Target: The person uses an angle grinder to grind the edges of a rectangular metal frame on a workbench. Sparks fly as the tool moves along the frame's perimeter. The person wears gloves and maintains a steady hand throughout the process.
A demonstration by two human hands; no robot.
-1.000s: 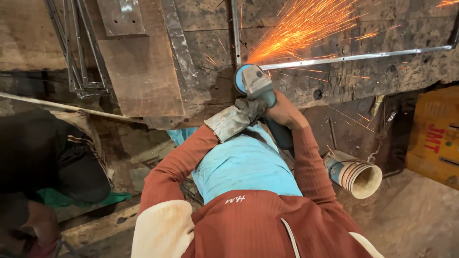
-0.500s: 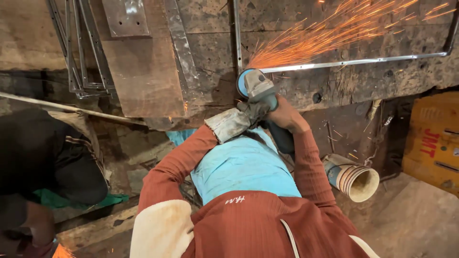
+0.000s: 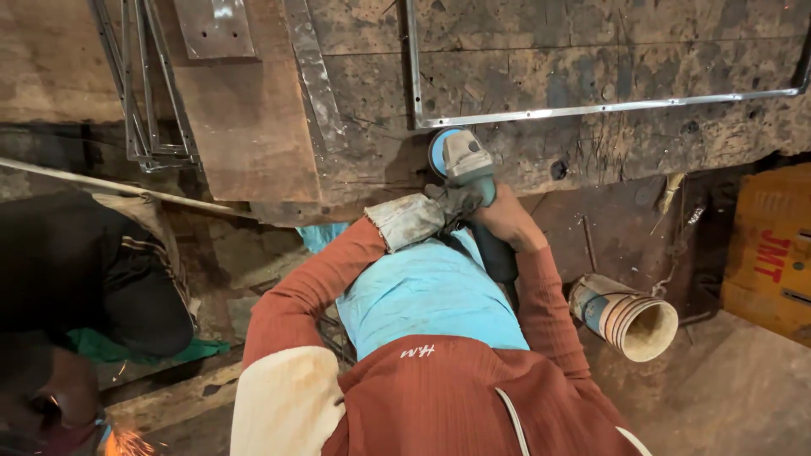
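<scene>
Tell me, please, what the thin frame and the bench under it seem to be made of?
The thin frame looks like bare steel strip: grey, with a bright sheen along its edge. The bench looks like old unfinished wood: brown planks with grain, dark stains and scorch marks.

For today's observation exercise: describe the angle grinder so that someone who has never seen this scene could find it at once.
Start at the scorched wooden workbench across the top, then follow the thin metal frame to its lower left corner. Just below sits the angle grinder, gripped by a gloved left hand and bare right hand. Its blue guard and grey head set it apart.
</scene>
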